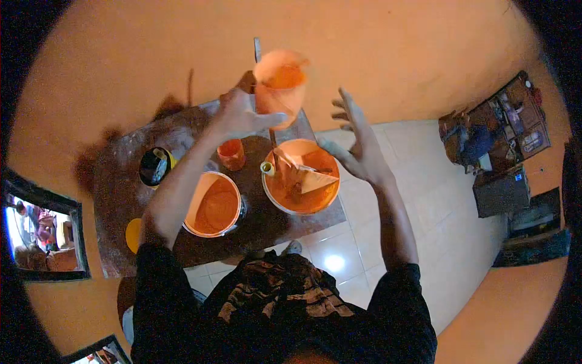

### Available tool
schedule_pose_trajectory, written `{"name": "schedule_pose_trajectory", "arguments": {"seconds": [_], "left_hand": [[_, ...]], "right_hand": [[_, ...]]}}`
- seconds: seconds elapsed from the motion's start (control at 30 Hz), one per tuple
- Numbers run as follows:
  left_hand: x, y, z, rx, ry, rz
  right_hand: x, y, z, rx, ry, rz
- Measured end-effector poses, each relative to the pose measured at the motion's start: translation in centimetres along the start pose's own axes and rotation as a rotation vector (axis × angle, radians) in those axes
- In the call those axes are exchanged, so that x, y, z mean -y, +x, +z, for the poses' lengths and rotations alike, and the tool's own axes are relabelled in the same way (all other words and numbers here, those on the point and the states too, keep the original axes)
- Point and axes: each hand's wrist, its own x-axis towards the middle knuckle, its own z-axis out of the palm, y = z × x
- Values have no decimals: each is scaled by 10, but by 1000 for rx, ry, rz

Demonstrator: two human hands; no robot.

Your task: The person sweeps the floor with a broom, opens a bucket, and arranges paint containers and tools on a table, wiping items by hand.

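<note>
orange cup, held in the left hand, is raised near the bucket on the counter; a firm, level grip should limit spills. right hand is empty, fingers spread, best kept clear.

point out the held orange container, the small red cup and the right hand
Orange container point(280, 100), head view: outer wall
Small red cup point(233, 160), head view: outer wall
Right hand point(364, 154), head view: middle

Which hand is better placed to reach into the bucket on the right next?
Probably the right hand: it is open, holds nothing and appears closer to that bucket. The left hand is occupied, gripping an orange container.
</note>
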Motion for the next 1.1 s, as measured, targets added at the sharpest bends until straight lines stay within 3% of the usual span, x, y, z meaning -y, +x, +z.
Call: {"name": "schedule_pose_trajectory", "arguments": {"seconds": [0.17,0.23,0.3,0.43,0.53,0.63,0.73,0.83,0.87,0.97,1.1], "left_hand": [[-19,7,23,21,78,133],[-39,4,26,110,-93,33],[-43,6,33,165,-195,-10],[-37,-2,33,108,-10,64],[0,-7,19,13,-162,-229],[47,-3,21,-324,3,-449],[65,6,39,-275,-74,-660],[111,8,58,-39,-195,-523],[82,8,60,-106,-330,-552],[58,11,54,14,-440,-544],[-1,5,51,103,-398,-483]], "right_hand": [[7,38,16,-71,280,-89],[8,43,20,-67,463,-92],[10,42,25,-114,506,-68],[-17,37,20,-195,476,-54],[-23,21,2,-277,485,11],[-49,3,-13,-359,362,46],[-58,-14,-19,-407,399,102],[-66,-27,-22,-435,386,129],[-68,-30,-25,-440,387,143],[-77,-44,-35,-445,389,195],[-76,-52,-38,-476,398,242]]}}
